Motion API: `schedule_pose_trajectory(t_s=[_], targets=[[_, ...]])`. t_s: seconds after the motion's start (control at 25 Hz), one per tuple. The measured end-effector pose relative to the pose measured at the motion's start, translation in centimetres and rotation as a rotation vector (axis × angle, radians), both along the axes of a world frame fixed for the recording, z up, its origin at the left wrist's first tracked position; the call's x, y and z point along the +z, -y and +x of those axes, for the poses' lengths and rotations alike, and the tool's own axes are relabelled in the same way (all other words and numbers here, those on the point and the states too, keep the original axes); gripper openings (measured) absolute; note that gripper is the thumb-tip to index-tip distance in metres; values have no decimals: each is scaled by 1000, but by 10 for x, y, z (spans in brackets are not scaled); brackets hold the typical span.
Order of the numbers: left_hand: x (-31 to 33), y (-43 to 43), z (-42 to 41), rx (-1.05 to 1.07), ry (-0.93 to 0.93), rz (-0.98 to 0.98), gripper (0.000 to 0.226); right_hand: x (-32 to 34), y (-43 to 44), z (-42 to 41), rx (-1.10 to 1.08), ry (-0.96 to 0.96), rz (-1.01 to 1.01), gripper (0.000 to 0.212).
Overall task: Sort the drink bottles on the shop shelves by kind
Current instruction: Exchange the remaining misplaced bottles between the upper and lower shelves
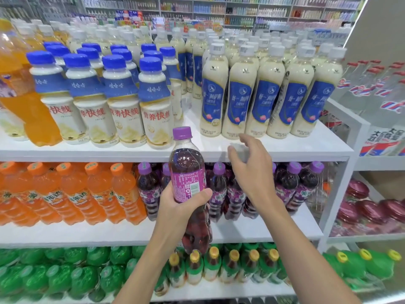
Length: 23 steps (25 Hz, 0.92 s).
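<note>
A person's left hand (179,205) grips a purple-capped grape soda bottle (186,163) around its middle and holds it upright in front of the shelves; the fine print on its purple label is too small to read. The right hand (252,170) hangs just beside it with fingers loosely spread, holding nothing, in front of the edge of the top shelf (87,153). On the bottom shelf (219,290) stand green bottles (65,270) and yellow-capped tea bottles (219,266). The middle shelf (65,234) carries orange soda bottles (65,194) marked "美年达" on the left, matching purple bottles (291,183) on the right. On the top shelf, blue-capped milk drinks (122,99) read "娃哈哈" and "营养快线" – beside them stand white-capped bottles (241,95) with blue labels, and a large orange bottle (19,91) at far left. Clear red-capped bottles (372,88) fill the unit to the right – stocked wall shelves (219,9) line the back.
</note>
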State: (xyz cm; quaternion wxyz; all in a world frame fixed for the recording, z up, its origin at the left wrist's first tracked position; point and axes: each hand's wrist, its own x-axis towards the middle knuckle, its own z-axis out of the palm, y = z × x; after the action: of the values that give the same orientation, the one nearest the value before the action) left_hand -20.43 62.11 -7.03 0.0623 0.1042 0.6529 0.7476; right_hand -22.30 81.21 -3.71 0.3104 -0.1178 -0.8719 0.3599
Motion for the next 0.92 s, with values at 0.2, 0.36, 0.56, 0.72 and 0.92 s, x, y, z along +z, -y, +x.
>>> schedule_pose_trajectory(t_s=[0.2, 0.36, 0.56, 0.72, 0.92], targets=[[-22, -12, 26, 14, 32, -12, 60, -34, 7, 48, 78, 37, 31, 45], [-35, -32, 59, 36, 60, -31, 58, -62, -8, 89, 119, 151, 49, 48], [-45, -77, 110, 77, 80, -8, 65, -89, -56, 144, 161, 328, 18, 57], [-49, -120, 149, 53, 100, 44, 67, -100, -97, 183, 166, 379, 1, 57], [-70, -160, 172, -10, 131, 10, 57, -112, -140, 221, 140, 422, -36, 53]])
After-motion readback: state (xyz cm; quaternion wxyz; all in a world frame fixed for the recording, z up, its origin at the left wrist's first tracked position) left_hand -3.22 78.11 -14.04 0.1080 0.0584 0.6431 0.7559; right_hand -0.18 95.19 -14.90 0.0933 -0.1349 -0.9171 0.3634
